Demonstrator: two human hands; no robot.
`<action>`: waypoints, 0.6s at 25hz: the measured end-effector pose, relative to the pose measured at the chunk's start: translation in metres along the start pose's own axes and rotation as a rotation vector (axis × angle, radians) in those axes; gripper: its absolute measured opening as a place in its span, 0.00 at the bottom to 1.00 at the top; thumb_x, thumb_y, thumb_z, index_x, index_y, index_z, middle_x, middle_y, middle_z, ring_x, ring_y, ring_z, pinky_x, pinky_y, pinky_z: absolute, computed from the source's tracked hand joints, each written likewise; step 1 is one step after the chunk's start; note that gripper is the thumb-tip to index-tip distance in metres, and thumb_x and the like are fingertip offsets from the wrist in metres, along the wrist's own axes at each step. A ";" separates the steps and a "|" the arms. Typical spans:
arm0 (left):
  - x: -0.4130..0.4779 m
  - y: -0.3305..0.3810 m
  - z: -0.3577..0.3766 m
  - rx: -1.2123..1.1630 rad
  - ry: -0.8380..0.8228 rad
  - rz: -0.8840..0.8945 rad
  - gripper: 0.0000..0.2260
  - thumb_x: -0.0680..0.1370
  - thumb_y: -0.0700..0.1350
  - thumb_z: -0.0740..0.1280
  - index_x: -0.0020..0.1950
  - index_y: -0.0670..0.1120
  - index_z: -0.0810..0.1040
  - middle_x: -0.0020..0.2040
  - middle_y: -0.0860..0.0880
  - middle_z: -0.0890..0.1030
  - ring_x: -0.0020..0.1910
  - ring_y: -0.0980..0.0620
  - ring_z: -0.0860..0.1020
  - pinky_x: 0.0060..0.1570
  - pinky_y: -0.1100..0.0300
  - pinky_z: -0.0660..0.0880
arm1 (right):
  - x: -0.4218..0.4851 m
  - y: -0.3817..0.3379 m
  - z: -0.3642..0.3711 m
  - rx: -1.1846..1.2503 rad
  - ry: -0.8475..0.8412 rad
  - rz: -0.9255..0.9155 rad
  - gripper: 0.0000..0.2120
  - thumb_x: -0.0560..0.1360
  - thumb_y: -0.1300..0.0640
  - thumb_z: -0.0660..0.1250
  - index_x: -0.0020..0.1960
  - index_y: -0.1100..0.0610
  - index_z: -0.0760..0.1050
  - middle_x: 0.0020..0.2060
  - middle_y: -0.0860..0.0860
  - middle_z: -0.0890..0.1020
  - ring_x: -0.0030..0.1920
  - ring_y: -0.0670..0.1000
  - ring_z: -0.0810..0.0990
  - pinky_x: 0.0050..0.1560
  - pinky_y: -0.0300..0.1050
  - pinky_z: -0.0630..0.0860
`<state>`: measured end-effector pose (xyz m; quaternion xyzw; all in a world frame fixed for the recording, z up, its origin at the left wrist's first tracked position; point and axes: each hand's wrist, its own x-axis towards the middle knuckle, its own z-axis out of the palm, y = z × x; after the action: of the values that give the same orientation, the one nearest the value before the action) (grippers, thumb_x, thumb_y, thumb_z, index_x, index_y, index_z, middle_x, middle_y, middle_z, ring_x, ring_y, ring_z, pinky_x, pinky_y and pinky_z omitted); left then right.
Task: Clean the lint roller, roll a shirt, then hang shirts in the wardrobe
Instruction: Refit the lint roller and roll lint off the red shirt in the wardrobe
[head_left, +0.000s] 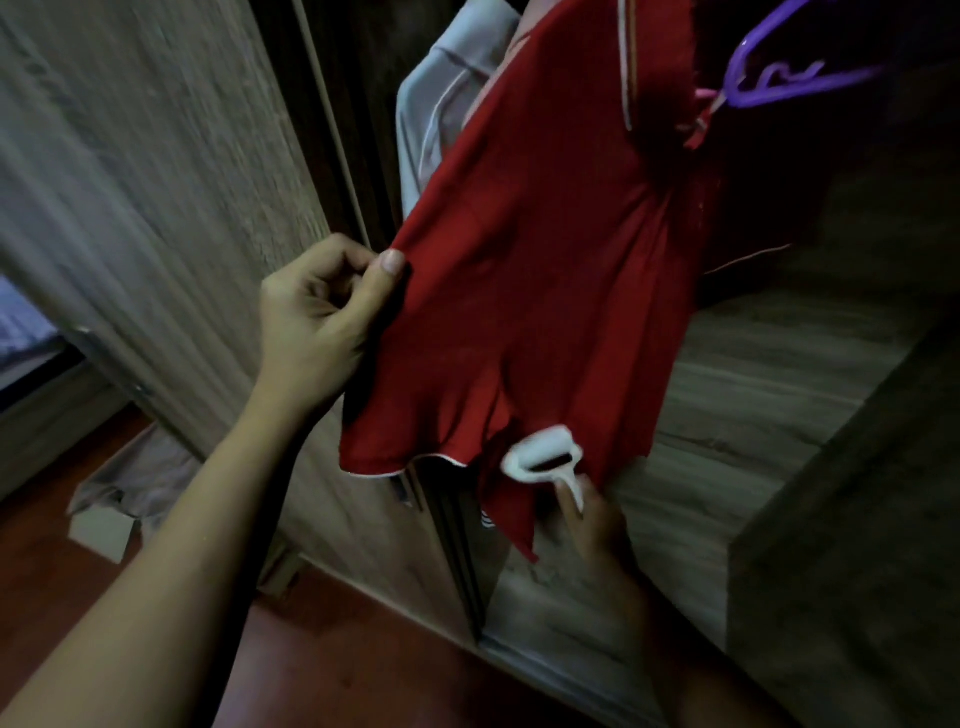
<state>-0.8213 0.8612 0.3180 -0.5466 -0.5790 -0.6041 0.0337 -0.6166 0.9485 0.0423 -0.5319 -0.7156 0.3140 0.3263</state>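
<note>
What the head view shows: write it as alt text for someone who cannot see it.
A red shirt hangs in an open wardrobe, a purple hanger at its top. The left hand pinches the shirt's side edge, while the right hand holds a white lint roller against its lower hem.

The left grip (322, 322) pinches, thumb pressed to forefinger, forearm outstretched; the right grip (597, 525), lower, curls tight.
</note>
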 end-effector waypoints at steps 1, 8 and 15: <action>0.000 0.000 0.000 0.006 0.000 0.005 0.10 0.76 0.49 0.66 0.34 0.54 0.72 0.27 0.50 0.72 0.28 0.59 0.67 0.28 0.63 0.63 | 0.013 -0.012 -0.008 0.065 0.087 0.006 0.27 0.74 0.36 0.55 0.51 0.59 0.76 0.39 0.60 0.83 0.41 0.60 0.82 0.39 0.46 0.74; 0.000 -0.003 0.000 -0.015 0.005 -0.012 0.10 0.75 0.50 0.66 0.34 0.53 0.72 0.26 0.55 0.73 0.27 0.61 0.67 0.28 0.65 0.63 | 0.061 -0.081 -0.042 0.293 0.249 -0.114 0.10 0.77 0.54 0.56 0.52 0.60 0.70 0.28 0.50 0.74 0.26 0.45 0.73 0.29 0.44 0.61; 0.001 0.000 -0.001 0.000 -0.044 -0.002 0.10 0.75 0.49 0.66 0.34 0.54 0.72 0.25 0.57 0.74 0.26 0.61 0.67 0.27 0.66 0.63 | -0.001 0.024 0.059 0.005 -0.279 0.166 0.37 0.72 0.38 0.48 0.67 0.65 0.69 0.62 0.64 0.76 0.62 0.61 0.75 0.61 0.46 0.69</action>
<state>-0.8222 0.8615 0.3188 -0.5591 -0.5802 -0.5919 0.0205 -0.6500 0.9475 -0.0120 -0.5394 -0.7068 0.4126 0.1981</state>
